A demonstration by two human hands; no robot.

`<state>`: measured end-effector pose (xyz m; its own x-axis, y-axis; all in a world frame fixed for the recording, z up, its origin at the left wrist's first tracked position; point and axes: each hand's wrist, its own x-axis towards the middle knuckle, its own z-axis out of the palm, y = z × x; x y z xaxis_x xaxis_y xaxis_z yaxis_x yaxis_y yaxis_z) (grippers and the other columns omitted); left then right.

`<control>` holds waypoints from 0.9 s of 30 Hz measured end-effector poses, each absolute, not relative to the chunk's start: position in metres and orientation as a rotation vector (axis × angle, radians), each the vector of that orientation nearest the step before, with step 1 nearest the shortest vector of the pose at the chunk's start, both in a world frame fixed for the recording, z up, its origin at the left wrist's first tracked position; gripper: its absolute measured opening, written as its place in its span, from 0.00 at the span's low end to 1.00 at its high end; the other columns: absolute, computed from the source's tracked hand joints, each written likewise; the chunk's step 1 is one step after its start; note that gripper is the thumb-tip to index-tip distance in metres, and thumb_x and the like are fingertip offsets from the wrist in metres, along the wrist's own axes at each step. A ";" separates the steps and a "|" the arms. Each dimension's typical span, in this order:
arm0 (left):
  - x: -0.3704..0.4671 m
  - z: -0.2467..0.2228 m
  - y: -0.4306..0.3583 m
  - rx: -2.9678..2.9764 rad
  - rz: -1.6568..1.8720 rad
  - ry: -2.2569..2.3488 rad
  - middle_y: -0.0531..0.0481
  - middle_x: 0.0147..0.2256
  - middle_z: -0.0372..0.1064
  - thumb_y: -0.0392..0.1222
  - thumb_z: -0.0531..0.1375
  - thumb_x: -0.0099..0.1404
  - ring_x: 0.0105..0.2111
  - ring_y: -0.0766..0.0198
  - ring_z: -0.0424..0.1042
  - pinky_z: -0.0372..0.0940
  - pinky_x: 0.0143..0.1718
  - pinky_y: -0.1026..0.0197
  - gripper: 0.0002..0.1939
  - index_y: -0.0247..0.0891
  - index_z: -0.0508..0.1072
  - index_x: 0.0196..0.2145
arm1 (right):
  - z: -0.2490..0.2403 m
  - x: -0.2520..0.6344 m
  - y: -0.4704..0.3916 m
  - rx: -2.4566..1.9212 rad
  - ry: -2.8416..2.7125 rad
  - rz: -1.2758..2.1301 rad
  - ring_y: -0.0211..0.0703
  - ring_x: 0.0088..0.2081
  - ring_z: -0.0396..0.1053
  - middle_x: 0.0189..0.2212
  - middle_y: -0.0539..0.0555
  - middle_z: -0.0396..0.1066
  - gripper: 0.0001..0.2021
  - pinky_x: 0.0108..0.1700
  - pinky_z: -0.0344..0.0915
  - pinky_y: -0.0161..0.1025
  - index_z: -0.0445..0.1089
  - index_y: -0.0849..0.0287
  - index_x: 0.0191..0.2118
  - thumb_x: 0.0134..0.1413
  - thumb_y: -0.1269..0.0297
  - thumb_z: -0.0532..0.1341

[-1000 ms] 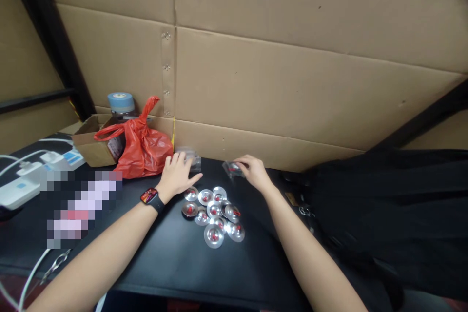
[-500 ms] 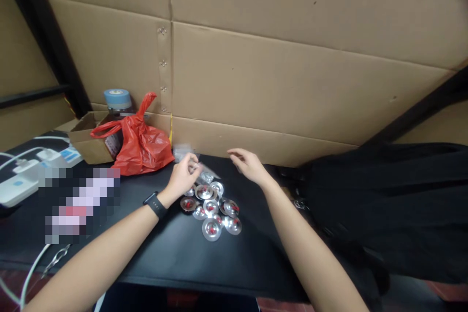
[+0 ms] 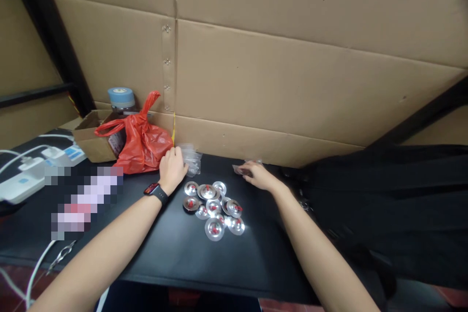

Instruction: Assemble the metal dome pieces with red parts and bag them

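Small silver metal discs with raised centres and red bits [image 3: 214,207], possibly finger cymbals, lie heaped on the black table between my hands. My left hand [image 3: 172,170], with a black watch on its wrist, rests at the left edge of a pile of clear plastic bags [image 3: 193,158]. Its fingers are curled down and their tips are hidden, so what they grip cannot be made out. To the right of the pile, near the back wall, my right hand [image 3: 259,175] has its fingers closed on a small clear plastic bag [image 3: 239,169] with something dark showing.
A tied red plastic bag [image 3: 144,148] stands at the back left, beside an open cardboard box [image 3: 93,139] and a blue-lidded jar [image 3: 122,99]. A white power strip [image 3: 27,180] with cables lies far left. Black cloth [image 3: 383,204] covers the right side. A cardboard wall [image 3: 285,83] rises behind.
The small bag has gone from my left hand above the discs to my right hand at the back right. My left hand has moved left and back to the pile of clear bags.
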<state>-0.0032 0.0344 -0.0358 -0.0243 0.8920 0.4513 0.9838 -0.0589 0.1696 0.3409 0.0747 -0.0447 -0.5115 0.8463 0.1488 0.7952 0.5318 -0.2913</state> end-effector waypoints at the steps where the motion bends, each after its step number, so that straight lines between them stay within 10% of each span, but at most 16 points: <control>1: -0.003 -0.036 0.034 -2.049 -0.697 -2.036 0.37 0.42 0.71 0.41 0.59 0.62 0.45 0.47 0.72 0.65 0.43 0.53 0.13 0.36 0.64 0.44 | -0.042 0.339 0.071 -1.364 -2.476 0.301 0.48 0.43 0.73 0.43 0.60 0.76 0.17 0.49 0.66 0.44 0.74 0.60 0.47 0.51 0.74 0.61; 7: -0.007 -0.047 0.038 -2.048 -1.121 -2.299 0.49 0.28 0.73 0.42 0.61 0.60 0.33 0.51 0.76 0.64 0.35 0.58 0.14 0.41 0.60 0.40 | -0.018 0.319 0.043 -1.336 -2.000 0.627 0.44 0.30 0.74 0.29 0.56 0.77 0.12 0.36 0.68 0.40 0.73 0.59 0.32 0.54 0.55 0.64; 15: -0.007 -0.058 0.046 -2.521 -1.506 -2.022 0.49 0.38 0.74 0.36 0.53 0.63 0.34 0.59 0.76 0.67 0.40 0.58 0.05 0.42 0.58 0.36 | 0.037 0.285 0.008 -1.125 -1.625 0.953 0.39 0.27 0.72 0.30 0.57 0.77 0.19 0.26 0.62 0.33 0.70 0.60 0.32 0.50 0.47 0.67; 27: -0.011 -0.057 0.053 -2.520 -1.938 -1.948 0.37 0.59 0.59 0.48 0.49 0.72 0.36 0.63 0.75 0.71 0.43 0.55 0.21 0.41 0.52 0.59 | -0.013 0.184 0.093 -1.112 -2.063 0.500 0.42 0.35 0.70 0.32 0.53 0.74 0.07 0.44 0.66 0.40 0.75 0.57 0.33 0.56 0.60 0.64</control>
